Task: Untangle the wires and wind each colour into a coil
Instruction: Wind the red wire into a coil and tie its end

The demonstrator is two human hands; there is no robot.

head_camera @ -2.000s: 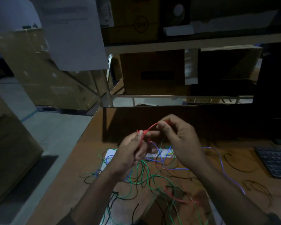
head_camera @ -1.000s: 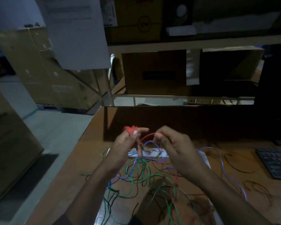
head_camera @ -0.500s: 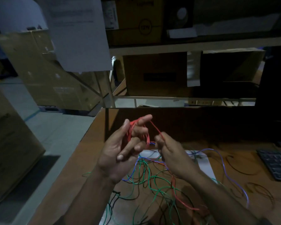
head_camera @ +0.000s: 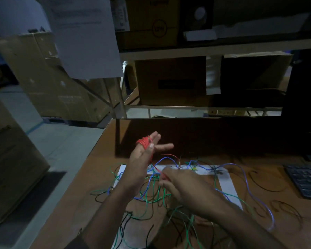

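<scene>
My left hand (head_camera: 142, 164) is raised above the table with its fingers spread, and a small coil of red wire (head_camera: 144, 142) is wound around its fingers. A red strand runs from the coil down to my right hand (head_camera: 185, 187), which pinches it low over the table. Under both hands lies a tangle of green wire (head_camera: 151, 196), blue wire (head_camera: 244, 178) and black wire (head_camera: 126, 221), spread across a white sheet (head_camera: 224, 184) on the brown table (head_camera: 101, 162).
A black keyboard (head_camera: 305, 182) lies at the right edge. Loose black wire loops (head_camera: 258, 184) rest between the sheet and the keyboard. A dark panel stands along the table's back, with shelves of cardboard boxes (head_camera: 171, 81) behind. The table's left edge drops to the floor.
My right hand has dropped from beside the left hand down toward the table, drawing the red strand with it. My left hand has turned and opened its fingers; the red coil sits higher on them.
</scene>
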